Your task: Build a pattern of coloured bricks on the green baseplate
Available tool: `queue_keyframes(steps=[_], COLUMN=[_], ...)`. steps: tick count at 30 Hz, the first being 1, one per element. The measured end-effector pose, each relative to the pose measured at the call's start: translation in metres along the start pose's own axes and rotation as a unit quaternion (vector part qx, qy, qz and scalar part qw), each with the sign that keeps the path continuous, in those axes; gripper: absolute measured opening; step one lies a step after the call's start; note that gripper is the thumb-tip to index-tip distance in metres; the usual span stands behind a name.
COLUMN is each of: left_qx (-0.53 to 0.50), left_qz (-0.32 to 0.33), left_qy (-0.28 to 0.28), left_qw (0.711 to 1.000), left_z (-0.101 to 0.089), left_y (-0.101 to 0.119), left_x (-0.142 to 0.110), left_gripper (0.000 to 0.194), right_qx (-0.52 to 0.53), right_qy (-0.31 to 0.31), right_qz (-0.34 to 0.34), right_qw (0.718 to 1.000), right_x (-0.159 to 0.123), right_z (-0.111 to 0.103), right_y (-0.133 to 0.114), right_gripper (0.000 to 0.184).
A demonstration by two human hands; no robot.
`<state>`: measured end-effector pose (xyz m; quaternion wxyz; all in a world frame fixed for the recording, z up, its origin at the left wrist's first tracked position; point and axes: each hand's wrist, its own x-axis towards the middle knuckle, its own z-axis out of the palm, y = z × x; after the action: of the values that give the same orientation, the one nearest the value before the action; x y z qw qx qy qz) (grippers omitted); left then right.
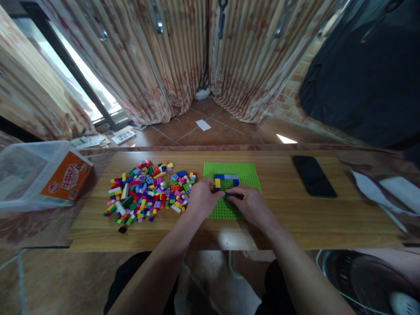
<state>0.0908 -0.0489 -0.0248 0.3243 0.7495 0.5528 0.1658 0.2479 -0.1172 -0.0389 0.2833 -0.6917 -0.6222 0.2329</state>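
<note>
A green studded baseplate (232, 168) lies on the wooden table, with a partial outline of toy bricks on it. Blue and pale blue bricks (226, 176) form its far row, a yellow brick (217, 183) its left side, and a blue brick (236, 182) its right. My left hand (204, 196) is closed at the outline's near left corner; its fingertips hide what they grip. From the other side my right hand (246, 199) pinches a small dark green brick (225, 195) low over the plate, close to the left fingertips.
Left of the plate spreads a pile of loose coloured bricks (144, 192). A clear plastic bin (36, 175) with an orange label stands at the far left. On the right lie a black phone (313, 176) and, beyond it, white paper (370, 188). Curtains hang behind the table.
</note>
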Motion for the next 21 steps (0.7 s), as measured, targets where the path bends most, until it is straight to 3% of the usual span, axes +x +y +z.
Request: queue_keyframes(steps=[11,21], left_qx=[0.012,0.059], left_qz=[-0.033,-0.03], left_qy=[-0.038,-0.039], left_qw=[0.999,0.997], left_z=[-0.005,-0.007], left_y=[0.002,0.006], left_x=[0.012,0.009], left_gripper=[0.036,0.037], right_qx=[0.003,-0.016], right_qy=[-0.045,-0.028], right_qz=[-0.006,0.002], right_qw=[0.999,0.999], right_x=[0.008,0.004], right_z=[-0.005,-0.004], right_y=[0.003,-0.002], right_gripper=[0.018,0.016])
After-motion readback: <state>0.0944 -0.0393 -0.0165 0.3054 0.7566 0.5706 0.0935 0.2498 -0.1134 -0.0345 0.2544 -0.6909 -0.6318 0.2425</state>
